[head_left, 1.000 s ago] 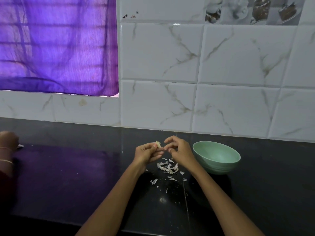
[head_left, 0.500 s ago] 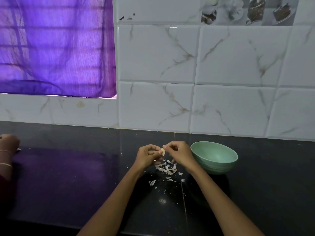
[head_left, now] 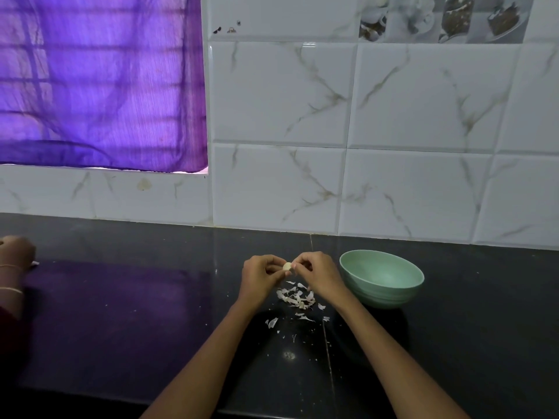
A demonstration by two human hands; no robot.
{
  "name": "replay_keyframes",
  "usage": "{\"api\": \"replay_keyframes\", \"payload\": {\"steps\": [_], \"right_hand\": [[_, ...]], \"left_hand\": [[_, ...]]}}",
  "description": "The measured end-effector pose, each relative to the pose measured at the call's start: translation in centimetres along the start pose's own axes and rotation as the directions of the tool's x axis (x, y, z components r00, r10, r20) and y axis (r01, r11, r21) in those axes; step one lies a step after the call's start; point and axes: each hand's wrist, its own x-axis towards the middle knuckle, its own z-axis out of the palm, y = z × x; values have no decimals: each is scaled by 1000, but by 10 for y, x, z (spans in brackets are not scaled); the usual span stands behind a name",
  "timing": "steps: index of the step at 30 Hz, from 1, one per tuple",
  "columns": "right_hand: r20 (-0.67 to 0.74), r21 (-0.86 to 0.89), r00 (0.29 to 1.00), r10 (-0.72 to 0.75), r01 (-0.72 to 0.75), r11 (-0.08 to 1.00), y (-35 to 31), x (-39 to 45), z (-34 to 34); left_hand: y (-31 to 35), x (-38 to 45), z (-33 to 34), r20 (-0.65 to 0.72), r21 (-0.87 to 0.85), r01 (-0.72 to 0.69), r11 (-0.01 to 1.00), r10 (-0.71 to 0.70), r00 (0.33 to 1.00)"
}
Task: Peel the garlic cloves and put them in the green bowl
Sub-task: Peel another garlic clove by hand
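Pinching one garlic clove [head_left: 287,266] between them, left hand [head_left: 262,275] and right hand [head_left: 317,272] meet beside the green bowl [head_left: 381,278].

A home kitchen: black stone counter [head_left: 121,313], marbled white wall tiles [head_left: 423,98] with teacup prints [head_left: 441,16], purple curtain [head_left: 96,83] over a window.

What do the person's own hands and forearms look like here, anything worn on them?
Both forearms are bare as far as the frame shows, no sleeves. The left hand and right hand show no gloves, rings, watch or bangles that I can make out. Fingernails are too small to judge.
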Motion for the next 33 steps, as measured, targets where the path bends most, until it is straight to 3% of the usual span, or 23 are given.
{"api": "replay_keyframes", "payload": {"steps": [12,19,23,27,33], "right_hand": [[-44,-56,999,0,-2,998,-4,-2,1],[-94,-22,995,27,-30,999,-8,-4,4],[-163,106,979,121,-104,989,-9,-5,5],[-126,259,974,186,-149,954,-9,-5,3],[-68,291,976,209,-181,939,-8,-5,6]], "left_hand": [[-5,1,4,35,54,-80,995,78,996],[-8,-2,7,97,218,-229,949,212,972],[-4,-4,10,64,154,-182,971,174,983],[-2,-3,11,1,28,-78,997,78,997],[-1,-4,10,-52,-5,-2,1000,2,999]]}}
